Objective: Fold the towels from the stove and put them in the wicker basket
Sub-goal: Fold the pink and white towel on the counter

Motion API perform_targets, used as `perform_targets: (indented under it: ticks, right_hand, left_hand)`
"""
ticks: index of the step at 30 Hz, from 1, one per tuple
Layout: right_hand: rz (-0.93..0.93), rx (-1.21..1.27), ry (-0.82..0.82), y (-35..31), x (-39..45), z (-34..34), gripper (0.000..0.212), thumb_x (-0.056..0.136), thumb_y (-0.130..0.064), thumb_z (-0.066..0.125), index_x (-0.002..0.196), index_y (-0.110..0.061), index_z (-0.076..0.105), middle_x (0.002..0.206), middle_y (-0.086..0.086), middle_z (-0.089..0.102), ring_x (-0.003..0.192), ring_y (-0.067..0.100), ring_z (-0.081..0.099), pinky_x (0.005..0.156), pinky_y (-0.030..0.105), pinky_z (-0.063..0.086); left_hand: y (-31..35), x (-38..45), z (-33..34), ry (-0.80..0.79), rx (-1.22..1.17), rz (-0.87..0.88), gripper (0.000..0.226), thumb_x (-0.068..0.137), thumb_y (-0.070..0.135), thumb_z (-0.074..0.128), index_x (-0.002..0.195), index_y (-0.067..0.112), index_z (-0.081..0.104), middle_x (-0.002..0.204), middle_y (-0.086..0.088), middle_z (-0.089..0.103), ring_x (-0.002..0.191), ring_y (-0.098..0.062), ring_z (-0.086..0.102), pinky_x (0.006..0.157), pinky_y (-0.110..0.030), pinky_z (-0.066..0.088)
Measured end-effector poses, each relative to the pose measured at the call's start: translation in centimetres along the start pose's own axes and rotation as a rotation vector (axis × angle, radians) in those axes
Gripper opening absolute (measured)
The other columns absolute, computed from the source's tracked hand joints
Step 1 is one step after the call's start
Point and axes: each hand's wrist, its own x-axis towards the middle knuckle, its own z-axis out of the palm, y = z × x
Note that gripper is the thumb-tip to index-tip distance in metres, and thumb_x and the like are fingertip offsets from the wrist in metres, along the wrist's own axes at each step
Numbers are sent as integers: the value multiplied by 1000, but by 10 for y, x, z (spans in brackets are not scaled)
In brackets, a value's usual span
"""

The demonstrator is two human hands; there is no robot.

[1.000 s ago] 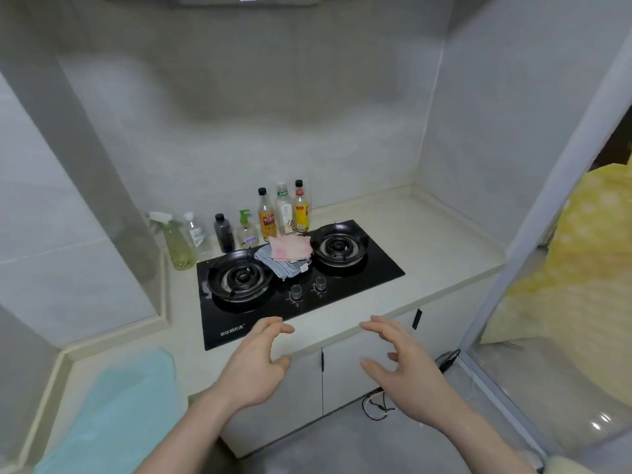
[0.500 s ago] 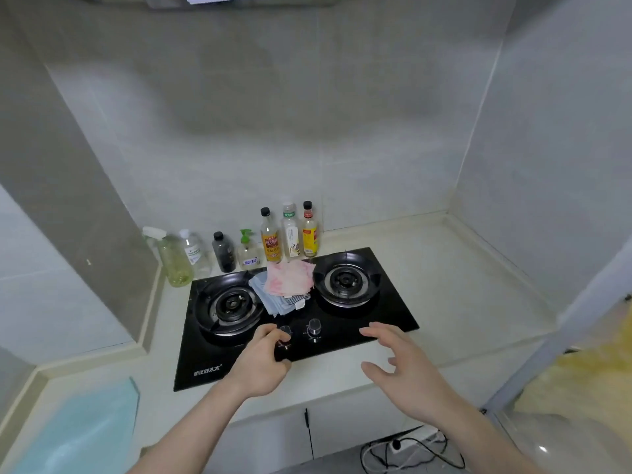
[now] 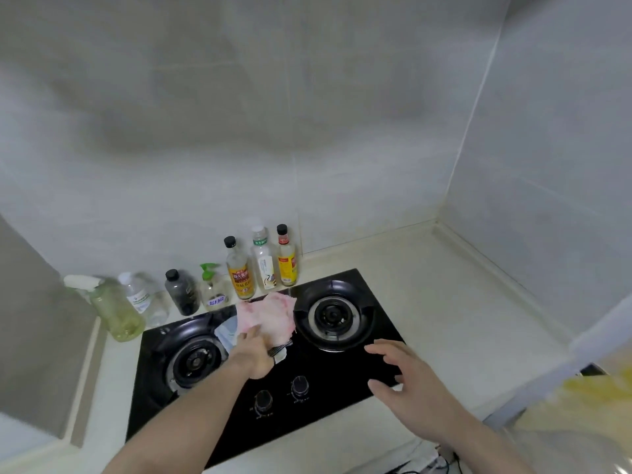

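Pink towel (image 3: 270,316), two burners, seven bottles

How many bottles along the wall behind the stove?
7, in a row, left to right: green spray bottle, clear bottle, dark bottle, green-pump bottle, yellow-label bottle, white-label bottle, red-neck bottle. Nothing plainly hidden behind them.
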Motion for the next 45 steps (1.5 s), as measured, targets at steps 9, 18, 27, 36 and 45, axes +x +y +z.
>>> perform_targets:
  ticks: [9,18,27,36,45]
  right_hand:
    - [34,41,25,7,47,-4,42,90,-36,68,125,-53,55,136,-42,40,117,-12,52,93,16,48]
    - [-48,130,-44,-16,101,-14,38,91,-23,71,119,-48,61,128,-28,54,112,-14,56,89,12,49]
    - [-195,159,-189,-55,130,-61,36,88,-40,74,121,-44,62,121,-30,65,106,-9,64,91,14,47]
    - [-345,29,-54,-32,153,-104,32,92,-38,63,74,-13,53,59,-2,47,56,7,41,57,32,35]
    - [-184,403,-362,-13,165,-192,52,92,-51,67,77,-3,58,86,-10,55,85,5,50,88,28,37]
  left_hand:
    - [-10,43,-18,300,-369,102,23,95,25,55,73,28,61,79,4,69,76,-21,67,66,-33,54]
    - [29,-45,-143,759,-987,251,14,89,16,77,97,26,72,86,14,73,74,1,67,66,-13,51]
    - [100,-112,-197,673,-975,413,8,91,27,78,89,35,80,91,9,77,71,0,65,69,-21,46]
    - [164,-138,-210,670,-908,388,10,92,29,76,89,20,80,79,3,77,67,-10,69,62,-28,51]
    - [168,-140,-171,642,-677,237,23,88,38,79,79,17,76,64,-5,66,50,-1,50,54,-17,42]
